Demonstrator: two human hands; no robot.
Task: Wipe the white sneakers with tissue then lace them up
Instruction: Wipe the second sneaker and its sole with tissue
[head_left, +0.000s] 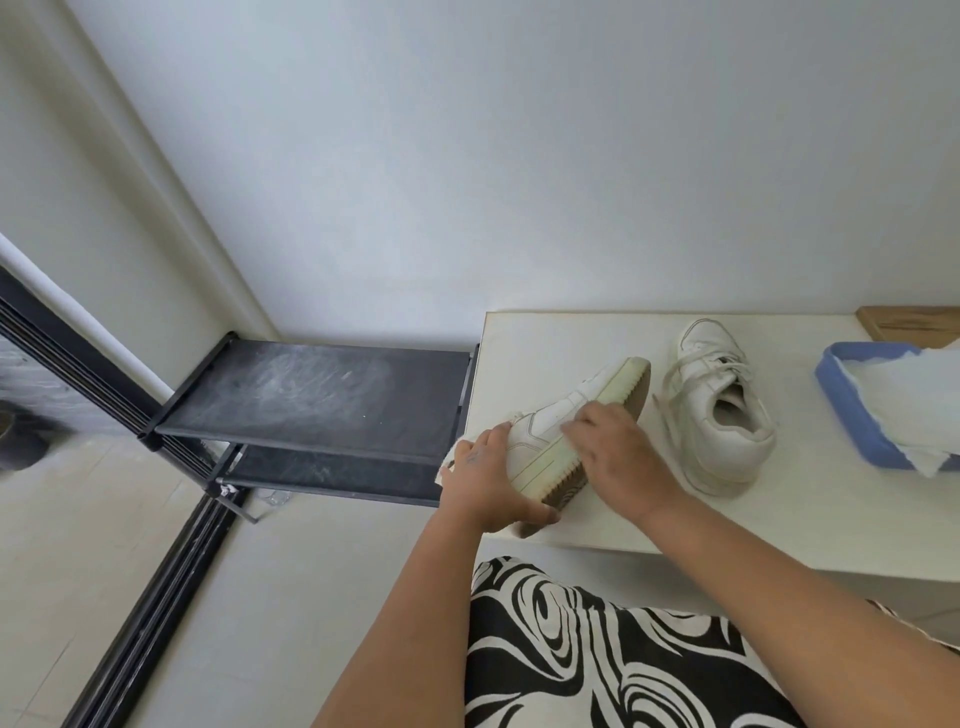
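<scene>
Sneaker in hand: white sneaker (566, 431), lower centre of frame, tipped on its side at the table's left end, tan sole facing right.
Left hand (485, 480): fingers curled round the heel end, holding it steady; a scrap of white shows at the hand's left edge, likely tissue (448, 466).
Right hand (621, 457): laid over the sole edge, fingers bent onto the upper; whether it holds tissue, cannot tell.
Second sneaker (727, 410): upright just right of the first, laces loose.
Tissue supply: blue tray (852, 415) at right edge, white sheets in it.
Progress (judgement): wiping of first shoe under way; second shoe's wipe and proper lacing of both remain.
Surface: white table (779, 525), wooden board at upper right.
Room: plain white wall above; black shoe rack (311, 395) left of table; pale tiled floor.
</scene>
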